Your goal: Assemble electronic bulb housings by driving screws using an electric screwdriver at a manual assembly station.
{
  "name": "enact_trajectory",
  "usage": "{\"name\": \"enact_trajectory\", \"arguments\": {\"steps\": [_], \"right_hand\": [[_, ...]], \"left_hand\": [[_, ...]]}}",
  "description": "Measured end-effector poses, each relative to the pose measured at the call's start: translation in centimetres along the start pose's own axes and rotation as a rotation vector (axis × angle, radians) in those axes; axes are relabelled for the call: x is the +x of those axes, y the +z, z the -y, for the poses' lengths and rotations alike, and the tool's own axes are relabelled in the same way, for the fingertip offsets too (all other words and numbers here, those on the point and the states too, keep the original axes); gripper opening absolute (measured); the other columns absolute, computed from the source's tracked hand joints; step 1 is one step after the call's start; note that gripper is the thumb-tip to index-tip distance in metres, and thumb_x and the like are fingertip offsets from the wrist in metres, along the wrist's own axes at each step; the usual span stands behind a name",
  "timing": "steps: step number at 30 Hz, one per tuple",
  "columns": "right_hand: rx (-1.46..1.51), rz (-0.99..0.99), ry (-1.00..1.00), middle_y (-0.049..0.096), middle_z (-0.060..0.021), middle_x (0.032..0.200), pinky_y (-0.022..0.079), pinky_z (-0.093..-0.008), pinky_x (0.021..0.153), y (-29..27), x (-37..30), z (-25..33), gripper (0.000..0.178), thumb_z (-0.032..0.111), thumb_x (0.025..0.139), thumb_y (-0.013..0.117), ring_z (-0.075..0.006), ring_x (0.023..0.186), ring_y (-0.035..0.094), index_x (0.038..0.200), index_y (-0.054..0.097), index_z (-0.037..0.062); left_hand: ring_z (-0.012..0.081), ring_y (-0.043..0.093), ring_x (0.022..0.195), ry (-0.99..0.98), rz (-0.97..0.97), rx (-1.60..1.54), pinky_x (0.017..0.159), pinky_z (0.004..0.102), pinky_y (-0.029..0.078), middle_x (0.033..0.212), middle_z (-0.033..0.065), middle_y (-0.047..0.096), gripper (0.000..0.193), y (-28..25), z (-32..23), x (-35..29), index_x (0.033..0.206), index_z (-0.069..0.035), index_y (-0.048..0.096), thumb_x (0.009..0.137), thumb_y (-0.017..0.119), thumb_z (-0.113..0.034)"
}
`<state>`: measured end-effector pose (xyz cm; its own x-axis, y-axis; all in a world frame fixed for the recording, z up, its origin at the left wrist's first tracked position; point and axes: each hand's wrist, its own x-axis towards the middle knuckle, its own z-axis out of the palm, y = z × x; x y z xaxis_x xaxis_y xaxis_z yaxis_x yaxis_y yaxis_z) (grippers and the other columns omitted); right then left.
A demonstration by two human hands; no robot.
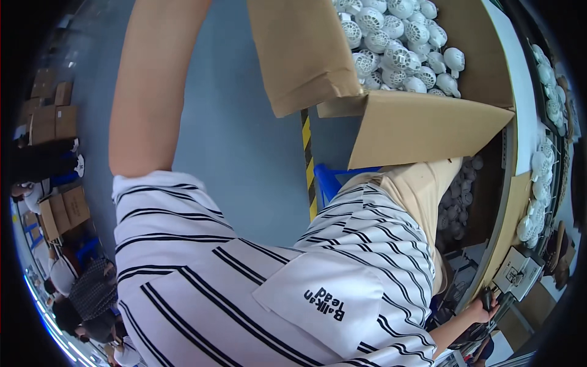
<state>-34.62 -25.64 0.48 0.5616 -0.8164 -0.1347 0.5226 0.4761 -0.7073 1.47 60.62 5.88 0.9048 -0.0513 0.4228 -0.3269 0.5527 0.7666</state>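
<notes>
My left arm (150, 92) stretches toward the top edge, and its hand lies outside the picture. At the lower right, my right hand (479, 311) is closed around a black tool handle (487, 298); what kind of tool it is I cannot make out. Close to that hand sits a light grey, flat boxy device (518, 270) on the bench. An open cardboard box (422, 125) in front of me, flaps folded out, is full of white round plastic parts (394, 55) with slotted, grille-like faces.
More such parts (455, 202) fill a container below the bench edge (510, 208), and others line the bench (538, 183). A blue stool (328, 179) stands by my legs near yellow-black floor tape (307, 159). Cartons (52, 124) and seated people (92, 287) are at the left.
</notes>
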Motion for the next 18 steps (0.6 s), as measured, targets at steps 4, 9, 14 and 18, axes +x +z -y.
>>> {"name": "enact_trajectory", "arguments": {"steps": [4, 9, 14, 18], "right_hand": [[-0.014, -0.041, -0.013, 0.044, -0.0009, 0.064, 0.043, -0.0375, 0.082, 0.4, 0.0, -0.7, 0.014, 0.010, 0.090, 0.055, -0.0205, 0.069, 0.048, 0.080, 0.045, 0.0122], [-0.091, 0.010, -0.019, 0.046, 0.0004, 0.063, 0.041, -0.0462, 0.090, 0.1, -1.1, 0.5, 0.020, 0.014, 0.089, 0.055, -0.0206, 0.069, 0.050, 0.075, 0.041, 0.0166], [-0.075, -0.037, -0.154, 0.045, 0.0022, 0.063, 0.045, -0.0377, 0.083, -0.8, -1.1, -1.7, 0.019, 0.011, 0.092, 0.053, -0.0145, 0.064, 0.049, 0.076, 0.044, 0.0158], [0.152, 0.111, -0.104, 0.046, 0.0007, 0.067, 0.046, -0.0327, 0.071, 0.2, -2.8, -3.8, 0.011, 0.008, 0.094, 0.051, -0.0134, 0.061, 0.047, 0.083, 0.050, 0.0099]], "left_hand": [[0.0291, 0.069, 0.085, -0.174, -1.027, -0.060, 0.063, 0.0378, 0.057, 0.104, 0.0230, 0.066, 0.042, -2.9, 1.3, -3.3, 0.123, 0.003, 0.056, 0.105, 0.040, -0.032], [0.0361, 0.069, 0.086, -0.026, -0.765, -0.455, 0.073, 0.0531, 0.054, 0.107, 0.0227, 0.066, 0.052, -12.5, 3.9, -5.8, 0.126, -0.001, 0.056, 0.104, 0.041, -0.046], [0.0280, 0.047, 0.098, -0.115, -0.291, -0.800, 0.085, 0.0395, 0.047, 0.118, 0.0244, 0.048, 0.068, -6.6, 0.7, -5.1, 0.138, 0.013, 0.035, 0.081, 0.055, -0.020], [0.0198, 0.049, 0.079, -0.346, 0.074, -0.619, 0.063, 0.0328, 0.054, 0.125, 0.0213, 0.050, 0.054, 4.2, 3.2, 0.7, 0.145, 0.000, 0.035, 0.101, 0.045, -0.030]]}}
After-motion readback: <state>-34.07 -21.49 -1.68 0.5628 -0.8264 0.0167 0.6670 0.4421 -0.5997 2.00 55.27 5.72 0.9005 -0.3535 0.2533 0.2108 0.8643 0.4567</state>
